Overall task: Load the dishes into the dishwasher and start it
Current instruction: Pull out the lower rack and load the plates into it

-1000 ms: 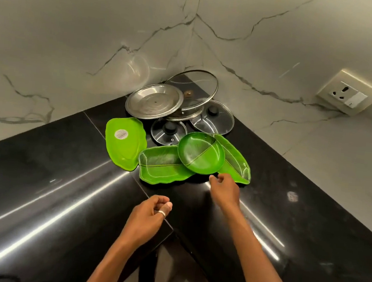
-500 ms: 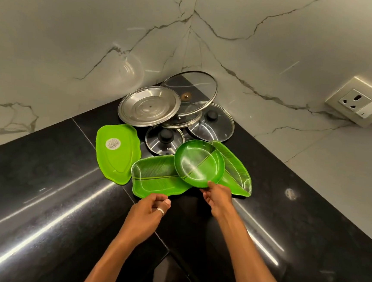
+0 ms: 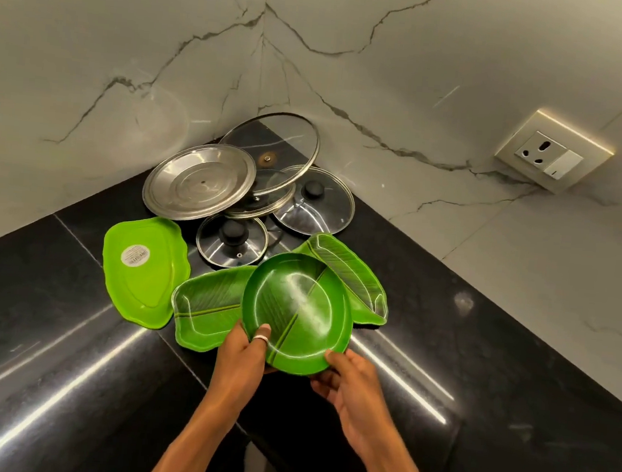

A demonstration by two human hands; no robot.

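Observation:
A round green leaf-pattern plate (image 3: 297,311) is tilted up off the black counter (image 3: 49,326), held by both hands. My left hand (image 3: 243,350) grips its near left rim, thumb with a ring on the inside. My right hand (image 3: 349,382) holds the near right rim from below. Under and beside it lie two leaf-shaped green trays (image 3: 205,311) (image 3: 351,273). An upturned green tray (image 3: 144,270) with a sticker lies to the left. Behind stand a steel plate (image 3: 199,181) and three glass lids (image 3: 232,240) (image 3: 314,206) (image 3: 273,138).
The dishes sit in the corner where two marble walls meet. A wall socket (image 3: 551,157) is on the right wall. The counter's inner corner edge (image 3: 246,441) is just below my forearms. No dishwasher is in view.
My right hand took the round plate's rim and lifted it toward me. My left hand moved up and now grips the plate's left rim. The view came closer.

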